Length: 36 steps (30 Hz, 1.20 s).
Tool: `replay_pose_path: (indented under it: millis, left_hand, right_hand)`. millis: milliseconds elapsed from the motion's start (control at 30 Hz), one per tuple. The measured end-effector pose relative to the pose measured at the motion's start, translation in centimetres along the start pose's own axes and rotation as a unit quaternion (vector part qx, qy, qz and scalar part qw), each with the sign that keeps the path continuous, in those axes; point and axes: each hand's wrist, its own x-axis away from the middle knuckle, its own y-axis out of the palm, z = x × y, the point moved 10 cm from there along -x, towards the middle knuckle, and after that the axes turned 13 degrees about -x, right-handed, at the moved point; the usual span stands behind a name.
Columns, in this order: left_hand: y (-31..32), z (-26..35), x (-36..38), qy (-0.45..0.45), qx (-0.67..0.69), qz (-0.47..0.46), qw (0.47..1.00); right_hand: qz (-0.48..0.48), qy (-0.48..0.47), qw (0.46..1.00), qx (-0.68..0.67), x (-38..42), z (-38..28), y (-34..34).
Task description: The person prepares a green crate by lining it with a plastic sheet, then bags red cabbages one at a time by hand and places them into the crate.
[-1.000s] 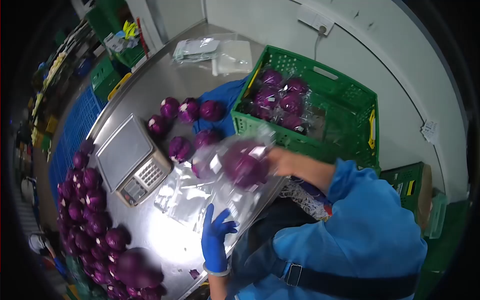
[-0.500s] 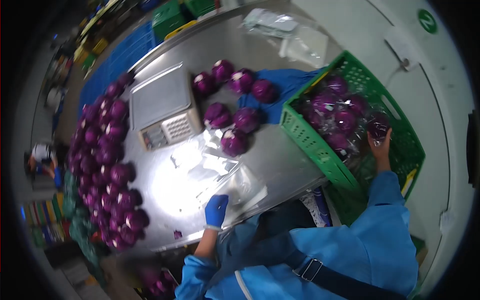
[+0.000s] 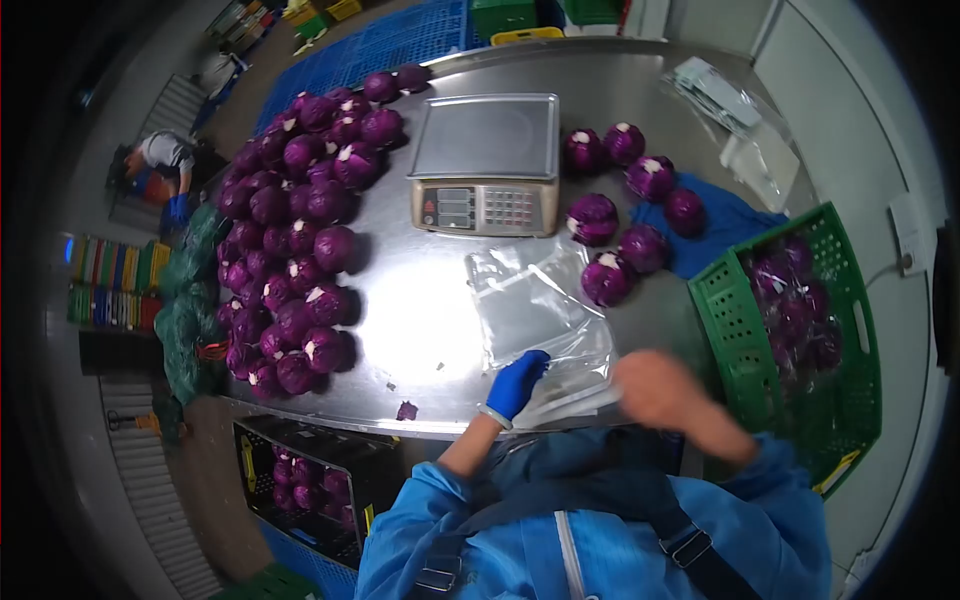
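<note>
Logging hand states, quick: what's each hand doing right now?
Left hand: gloved, resting on the plastic bags; grip cannot be told.
Right hand: bare, blurred, apparently empty.

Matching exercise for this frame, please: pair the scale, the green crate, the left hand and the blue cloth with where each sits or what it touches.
Things:
1. scale
2. green crate
3. left hand
4. blue cloth

Places:
A. on the clear bags at the near table edge
B. far side of the table, between the two groups of cabbages
C. under some loose cabbages, beside the crate
D. right end, holding bagged cabbages

Pairs: 1-B, 2-D, 3-A, 4-C
</note>
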Motion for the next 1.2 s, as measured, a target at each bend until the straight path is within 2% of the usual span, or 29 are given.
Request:
replay_pose_path:
  millis: [33,100,200,233,267,300,333,400,433,467,500,567,667,733,767,800,900,933,967,1000,1033,1067,1100,1133,1167,1200]
  left_hand:
    - [-0.8,0.7,0.2,0.02,-0.022,0.0,1.0]
    - [-3.6,0.7,1.3,-0.038,-0.042,0.005,0.998]
    - [-9.2,1.3,4.1,0.028,-0.286,0.075,0.955]
    - [-10.8,0.8,5.0,0.019,-0.331,0.086,0.94]
    - [-12.3,0.3,6.2,0.007,-0.374,0.094,0.922]
    - [-14.0,-0.2,7.1,-0.003,-0.418,0.102,0.903]
    - [-16.5,-0.6,8.0,-0.045,-0.437,0.121,0.89]
    - [-21.0,-1.3,9.7,-0.112,-0.453,0.16,0.87]
    - [-22.0,-1.5,10.3,-0.105,-0.462,0.186,0.861]
    - [-22.5,-1.7,10.8,-0.099,-0.471,0.211,0.851]
    - [-23.1,-1.7,11.1,-0.092,-0.481,0.235,0.84]
    - [-22.7,-1.6,9.7,-0.103,-0.405,0.162,0.894]
    - [-21.2,-3.6,8.7,-0.086,-0.364,0.124,0.919]
    - [-21.6,-4.1,8.6,-0.031,-0.326,0.122,0.937]
    - [-22.3,-5.2,8.7,-0.04,-0.305,0.113,0.945]
    - [-22.6,-6.1,8.8,-0.05,-0.281,0.104,0.953]
    - [-23.0,-8.7,9.3,-0.076,-0.188,0.085,0.976]
    - [-23.2,-9.2,9.3,-0.072,-0.166,0.083,0.98]
    - [-23.3,-9.8,9.4,-0.066,-0.147,0.081,0.984]
    - [-22.9,-10.6,9.3,-0.073,-0.162,0.056,0.983]
    - [-23.2,-11.0,9.2,-0.058,-0.143,0.084,0.984]
    - [-23.3,-11.5,9.0,-0.044,-0.122,0.112,0.985]
    - [-23.1,-11.9,9.1,-0.031,-0.097,0.137,0.985]
    - [-22.5,-13.2,8.8,-0.049,-0.04,0.122,0.991]
    - [-22.0,-14.1,8.8,-0.069,-0.02,0.112,0.991]
    - [-21.6,-14.7,8.7,-0.088,-0.001,0.101,0.991]
  right_hand:
    - [-0.06,-0.066,0.995,-0.037,-2.8,-2.6,5.1]
    - [-0.114,-0.031,0.991,0.069,-5.3,-0.9,13.2]
    - [-0.271,0.086,0.942,0.18,-3.6,8.0,23.8]
    - [-0.288,0.058,0.955,0.038,-5.6,6.1,24.0]
    - [-0.302,0.032,0.947,-0.107,-8.4,2.3,22.7]
    - [-0.309,0.008,0.918,-0.249,-11.6,-0.8,21.4]
    - [-0.335,0.02,0.856,-0.393,-14.7,-2.1,21.3]
    - [-0.255,0.126,0.864,-0.414,-21.7,1.5,21.2]
    - [-0.142,0.085,0.937,-0.308,-26.8,2.8,20.1]
    - [-0.025,0.041,0.98,-0.192,-31.9,3.2,19.0]
    - [-0.014,0.0,0.988,-0.154,-36.8,2.4,19.1]
    - [-0.015,-0.033,0.997,-0.069,-44.5,3.1,23.8]
    - [0.008,-0.029,0.996,0.086,-52.8,5.1,30.9]
    - [-0.048,0.005,0.998,0.051,-55.7,6.9,33.6]
    - [-0.079,0.024,0.996,0.033,-56.7,7.6,34.8]
    - [-0.06,0.018,0.997,0.037,-57.5,7.9,34.8]
    - [-0.088,0.116,0.98,-0.134,-58.6,11.0,33.7]
    - [-0.062,0.137,0.964,-0.221,-58.1,14.4,34.5]
    - [-0.11,0.222,0.864,-0.438,-56.0,15.0,35.1]
    - [-0.131,0.296,0.801,-0.504,-53.1,15.3,34.9]
    - [-0.089,0.297,0.755,-0.578,-50.3,14.5,33.7]
    - [-0.059,0.319,0.646,-0.691,-46.3,12.9,33.0]
    - [-0.068,0.353,0.535,-0.764,-41.5,12.2,33.6]
    - [-0.039,0.422,0.43,-0.797,-35.3,11.6,34.0]
    - [-0.062,0.407,0.415,-0.811,-30.8,9.8,33.5]
    - [-0.091,0.418,0.43,-0.795,-27.3,7.2,32.5]
